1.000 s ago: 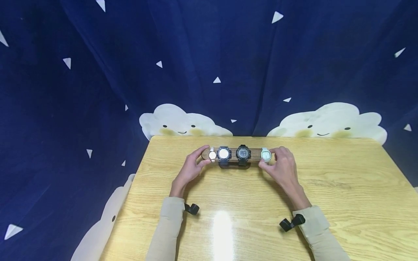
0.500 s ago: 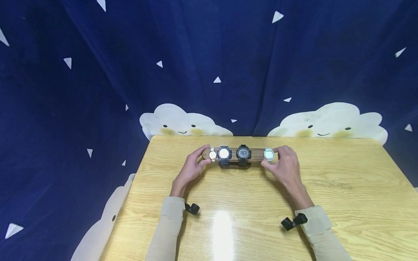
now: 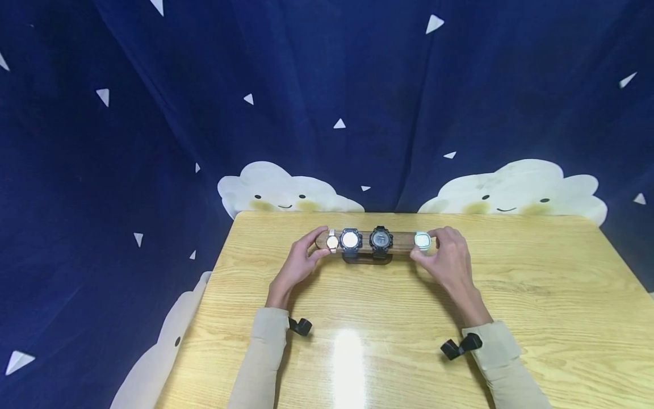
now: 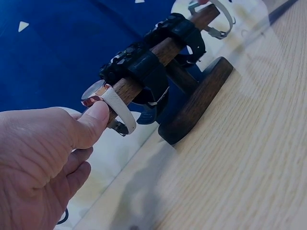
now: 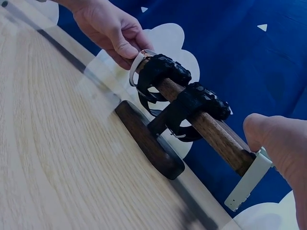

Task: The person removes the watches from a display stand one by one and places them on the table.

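A wooden T-shaped watch stand [image 3: 402, 242] stands near the back of the table. My left hand [image 3: 298, 266] grips the bar's left end, the thumb beside a small watch [image 3: 332, 243] with a white strap and rose-gold case. Two bulky black watches, a left one [image 3: 350, 240] with a glare-bright face and a right one [image 3: 380, 240], hang round the bar's middle. At the bar's right end, my right hand [image 3: 451, 260] pinches a pale mint watch [image 3: 422, 241] between thumb and fingers. In the right wrist view its strap [image 5: 249, 181] hangs right at the bar's end face.
The stand's dark foot [image 4: 199, 100] rests on the light wooden table [image 3: 541, 295]. Behind the table hangs a dark blue curtain [image 3: 301, 102] with white triangles and clouds. Small black wrist cameras sit at both cuffs, the left one [image 3: 301, 326] and the right one [image 3: 461, 346].
My right hand has slid the mint watch a little to the right, toward the bar's end. The left hand, the stand and the other watches have stayed in place.
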`<state>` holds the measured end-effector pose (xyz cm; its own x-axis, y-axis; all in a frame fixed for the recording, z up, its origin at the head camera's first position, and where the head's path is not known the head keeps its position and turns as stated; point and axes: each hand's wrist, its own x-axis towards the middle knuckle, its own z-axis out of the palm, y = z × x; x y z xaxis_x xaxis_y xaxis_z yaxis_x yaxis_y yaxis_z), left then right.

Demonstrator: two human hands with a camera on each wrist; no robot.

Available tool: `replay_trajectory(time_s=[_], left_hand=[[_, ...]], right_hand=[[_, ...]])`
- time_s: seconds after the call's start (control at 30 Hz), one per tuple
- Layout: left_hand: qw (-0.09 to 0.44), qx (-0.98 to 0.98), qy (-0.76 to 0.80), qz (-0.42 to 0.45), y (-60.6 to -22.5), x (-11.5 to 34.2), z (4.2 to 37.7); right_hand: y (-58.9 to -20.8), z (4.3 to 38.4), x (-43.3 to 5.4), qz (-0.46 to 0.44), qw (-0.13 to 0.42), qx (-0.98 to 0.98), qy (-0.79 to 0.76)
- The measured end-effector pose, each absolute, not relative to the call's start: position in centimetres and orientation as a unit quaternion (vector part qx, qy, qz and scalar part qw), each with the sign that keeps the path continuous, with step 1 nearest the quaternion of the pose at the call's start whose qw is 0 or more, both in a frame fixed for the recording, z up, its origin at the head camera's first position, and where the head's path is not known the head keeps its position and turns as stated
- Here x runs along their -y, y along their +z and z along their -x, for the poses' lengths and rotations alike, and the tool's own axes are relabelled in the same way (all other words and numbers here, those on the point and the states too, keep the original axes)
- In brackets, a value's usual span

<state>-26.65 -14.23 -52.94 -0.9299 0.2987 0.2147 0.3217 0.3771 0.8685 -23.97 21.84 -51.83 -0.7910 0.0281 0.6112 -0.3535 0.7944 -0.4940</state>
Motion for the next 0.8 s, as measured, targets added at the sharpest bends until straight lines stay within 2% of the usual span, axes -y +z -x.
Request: replay_trajectory(time_s=[0.8], left_hand=[[0.006, 0.831, -0.527, 0.178, -52.9, 14.2, 26.6]], right_hand=[[-51.5, 24.1, -23.8, -0.058, 0.298, 0.904, 0.303]])
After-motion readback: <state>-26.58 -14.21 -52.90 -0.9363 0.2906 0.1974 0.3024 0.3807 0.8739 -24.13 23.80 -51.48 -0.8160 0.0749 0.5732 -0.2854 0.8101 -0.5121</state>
